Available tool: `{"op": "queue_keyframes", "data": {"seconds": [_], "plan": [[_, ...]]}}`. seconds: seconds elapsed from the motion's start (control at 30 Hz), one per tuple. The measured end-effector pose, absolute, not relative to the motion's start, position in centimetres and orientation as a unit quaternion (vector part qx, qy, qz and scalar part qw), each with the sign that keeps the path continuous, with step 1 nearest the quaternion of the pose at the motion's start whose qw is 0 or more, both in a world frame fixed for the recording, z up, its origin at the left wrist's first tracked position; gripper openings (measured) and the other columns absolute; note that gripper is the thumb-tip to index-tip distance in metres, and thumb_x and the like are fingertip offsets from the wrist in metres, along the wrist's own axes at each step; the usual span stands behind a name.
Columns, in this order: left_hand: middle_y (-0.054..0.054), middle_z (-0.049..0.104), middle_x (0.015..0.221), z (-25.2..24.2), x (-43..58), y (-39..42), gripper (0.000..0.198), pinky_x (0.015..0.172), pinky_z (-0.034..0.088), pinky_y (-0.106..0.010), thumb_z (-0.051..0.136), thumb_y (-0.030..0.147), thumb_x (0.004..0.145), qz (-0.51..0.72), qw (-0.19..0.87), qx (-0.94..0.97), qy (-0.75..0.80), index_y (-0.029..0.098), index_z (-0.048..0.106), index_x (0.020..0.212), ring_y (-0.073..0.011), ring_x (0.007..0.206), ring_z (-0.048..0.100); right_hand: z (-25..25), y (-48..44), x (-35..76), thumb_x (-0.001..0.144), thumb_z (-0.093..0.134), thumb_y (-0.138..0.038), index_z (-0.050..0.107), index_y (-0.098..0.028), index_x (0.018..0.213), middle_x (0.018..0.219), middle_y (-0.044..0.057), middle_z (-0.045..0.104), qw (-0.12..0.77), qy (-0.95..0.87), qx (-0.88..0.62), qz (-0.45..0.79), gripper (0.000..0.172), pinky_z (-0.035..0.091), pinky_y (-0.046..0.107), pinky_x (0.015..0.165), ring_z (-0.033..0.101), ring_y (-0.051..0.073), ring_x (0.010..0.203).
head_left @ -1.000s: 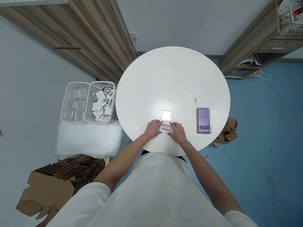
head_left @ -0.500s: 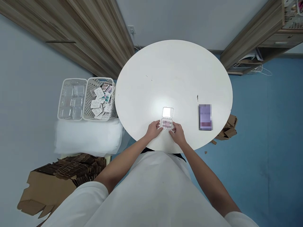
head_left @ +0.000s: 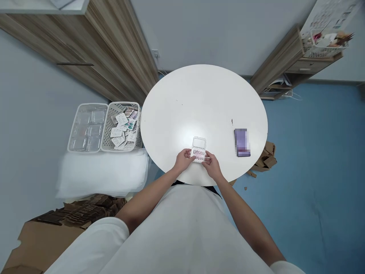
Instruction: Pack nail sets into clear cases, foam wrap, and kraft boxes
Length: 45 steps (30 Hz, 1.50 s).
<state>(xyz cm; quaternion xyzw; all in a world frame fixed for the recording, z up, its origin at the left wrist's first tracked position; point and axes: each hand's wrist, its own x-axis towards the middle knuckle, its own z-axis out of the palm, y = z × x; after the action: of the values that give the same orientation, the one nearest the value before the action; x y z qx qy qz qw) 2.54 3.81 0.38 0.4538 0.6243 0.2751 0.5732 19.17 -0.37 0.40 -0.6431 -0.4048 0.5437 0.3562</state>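
Observation:
A small clear plastic case [head_left: 199,150] with pink pieces inside lies open at the near edge of the round white table [head_left: 199,102], its lid flipped up away from me. My left hand [head_left: 183,160] pinches the case's left side. My right hand [head_left: 211,164] grips its right side, fingers curled. A purple phone [head_left: 242,142] lies flat on the table to the right, well clear of both hands.
Left of the table stand two white baskets: one [head_left: 85,129] with clear empty cases, one [head_left: 124,127] with printed cards. Below them lie a white foam sheet [head_left: 102,171] and a brown cardboard box [head_left: 57,224]. Cardboard scraps [head_left: 264,160] lie on the blue floor at right.
Both hands have taken the case by its sides and drawn it slightly toward me. The camera view has shifted; the table looks smaller and lower.

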Motion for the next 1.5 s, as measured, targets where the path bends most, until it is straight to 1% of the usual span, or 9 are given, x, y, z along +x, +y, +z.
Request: {"op": "queue_keyframes", "data": {"seconds": [0.23,0.37,0.57,0.67,0.83,1.03,1.17,1.33,1.5], "plan": [[-0.003,0.055,0.082,2.5,1.4,3.1,0.038,0.068,0.045,-0.027,0.070,0.030,0.061,0.315,0.568,0.466,0.601,0.016,0.056,0.095,-0.0099,0.069,0.052,3.0,-1.6,17.7,0.068,0.058,-0.025,0.044,-0.027,0.119,0.102,0.004,0.045,0.399,-0.425,-0.635,0.507,0.053,0.049,0.035,0.074,0.053,0.015,0.084],[-0.004,0.056,0.085,4.0,0.3,2.4,0.041,0.069,0.045,-0.028,0.070,0.033,0.061,0.329,0.584,0.472,0.573,0.017,0.056,0.096,-0.0103,0.069,0.054,4.3,-2.5,17.0,0.067,0.060,-0.026,0.044,-0.026,0.118,0.106,0.006,0.045,0.424,-0.420,-0.621,0.508,0.054,0.049,0.035,0.076,0.053,0.015,0.084],[-0.004,0.059,0.085,6.0,-2.3,1.9,0.038,0.065,0.044,-0.025,0.064,0.041,0.068,0.313,0.700,0.405,0.498,0.017,0.056,0.096,-0.0108,0.073,0.055,5.9,-3.6,15.6,0.064,0.064,-0.028,0.044,-0.026,0.118,0.110,0.007,0.049,0.453,-0.390,-0.588,0.545,0.058,0.047,0.036,0.081,0.054,0.015,0.085],[-0.004,0.061,0.082,6.4,-3.5,2.0,0.041,0.068,0.044,-0.026,0.068,0.041,0.065,0.303,0.738,0.370,0.476,0.017,0.058,0.096,-0.0105,0.072,0.056,6.6,-4.1,14.7,0.061,0.067,-0.029,0.045,-0.026,0.118,0.109,0.006,0.050,0.468,-0.376,-0.574,0.557,0.061,0.047,0.035,0.080,0.055,0.014,0.083],[-0.007,0.064,0.089,6.7,-5.3,2.0,0.040,0.074,0.044,-0.030,0.073,0.038,0.060,0.292,0.782,0.335,0.437,0.014,0.062,0.091,-0.0128,0.076,0.058,7.2,-4.3,13.9,0.056,0.072,-0.031,0.049,-0.028,0.117,0.107,0.004,0.052,0.466,-0.358,-0.548,0.595,0.065,0.048,0.033,0.076,0.055,0.012,0.079],[-0.006,0.064,0.084,6.5,-6.5,1.9,0.037,0.074,0.043,-0.030,0.075,0.032,0.059,0.257,0.813,0.331,0.403,0.015,0.064,0.089,-0.0122,0.074,0.058,7.1,-2.3,13.9,0.070,0.059,-0.045,0.054,-0.023,0.110,0.108,0.006,0.059,0.440,-0.310,-0.550,0.639,0.046,0.047,0.035,0.079,0.059,0.016,0.084],[-0.006,0.063,0.085,6.6,-6.6,1.9,0.035,0.072,0.043,-0.028,0.075,0.032,0.059,0.238,0.827,0.323,0.394,0.015,0.063,0.088,-0.0112,0.074,0.058,7.6,-1.3,13.8,0.067,0.063,-0.043,0.052,-0.023,0.105,0.103,0.007,0.064,0.440,-0.293,-0.549,0.647,0.044,0.049,0.036,0.074,0.062,0.018,0.082],[-0.007,0.061,0.092,6.8,-6.9,1.9,0.031,0.071,0.043,-0.025,0.068,0.038,0.068,0.219,0.849,0.301,0.374,0.018,0.062,0.090,-0.0110,0.079,0.057,8.4,-1.1,13.5,0.066,0.064,-0.042,0.049,-0.025,0.101,0.098,0.005,0.066,0.431,-0.305,-0.567,0.633,0.042,0.050,0.035,0.072,0.063,0.017,0.078],[-0.005,0.060,0.092,6.4,-7.1,1.8,0.034,0.067,0.043,-0.023,0.068,0.033,0.067,0.207,0.845,0.312,0.382,0.020,0.059,0.097,-0.0092,0.074,0.056,8.7,-1.0,13.4,0.067,0.062,-0.041,0.050,-0.025,0.096,0.100,0.005,0.065,0.436,-0.329,-0.570,0.614,0.036,0.049,0.035,0.071,0.062,0.016,0.078]]}}
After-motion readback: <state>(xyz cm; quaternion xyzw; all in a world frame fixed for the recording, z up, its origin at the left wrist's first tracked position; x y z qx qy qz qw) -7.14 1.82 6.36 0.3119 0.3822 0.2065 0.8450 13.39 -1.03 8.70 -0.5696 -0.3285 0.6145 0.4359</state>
